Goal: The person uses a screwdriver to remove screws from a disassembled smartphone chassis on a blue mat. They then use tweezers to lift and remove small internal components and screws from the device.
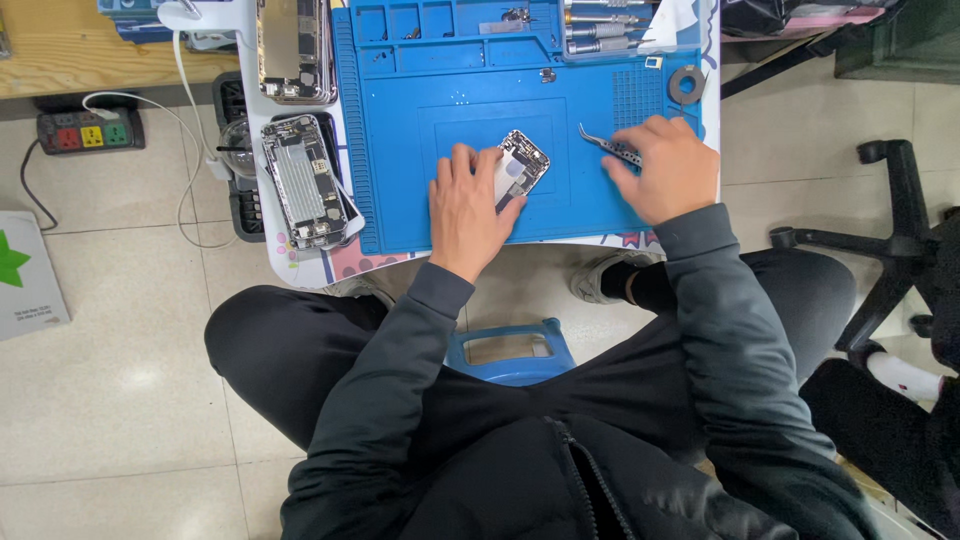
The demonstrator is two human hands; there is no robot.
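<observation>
- Left hand lies spread, pinning the opened phone part mid-mat.
- Right hand is closed round curved tweezers, tips just beside the part.
- Blue mat: looks like picking-out work; steady aim needed.

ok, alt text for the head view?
Seen from above, a seated person's left hand steadies an opened phone on a blue repair mat while the right hand holds tweezers. Two more opened phones lie left.
</observation>
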